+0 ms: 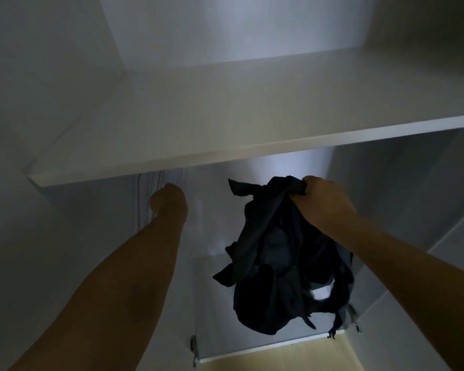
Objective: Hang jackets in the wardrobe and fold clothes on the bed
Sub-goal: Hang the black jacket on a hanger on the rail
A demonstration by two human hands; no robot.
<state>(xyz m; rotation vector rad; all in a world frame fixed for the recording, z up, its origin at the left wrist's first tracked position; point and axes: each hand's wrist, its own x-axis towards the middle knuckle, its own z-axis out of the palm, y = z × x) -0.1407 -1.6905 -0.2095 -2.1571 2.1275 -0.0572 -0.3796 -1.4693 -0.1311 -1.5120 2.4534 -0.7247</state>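
Right hand [324, 202], right of centre in the frame, clenched tight around the bunched top of one dark navy fabric jacket [284, 263], thumb and fingers curled over a wad of cloth at the knuckles. Jacket hanging crumpled below that fist in the lower middle of the frame, folds and loose ends dangling, a small pale patch [322, 291] showing near its lower right, dark straps trailing at the bottom edge. Held in the air inside the white wardrobe [65, 76], under the single white shelf board [225, 135] crossing the middle of the frame, clear of the back panel. Left hand [169, 200], left of centre, reaching up just beneath the shelf's front edge, blurred and dim; fingers seemingly bent toward the grey hanging fabric [156, 188] behind, contact and hold impossible to tell. Two bare forearms rising from the lower corners. One metal hinge [193, 344] at the lower centre-left, on the edge of a lower white panel. Strip of pale yellowish wood floor [292, 357] along the bottom centre. One jacket, one shelf, two hands counted.
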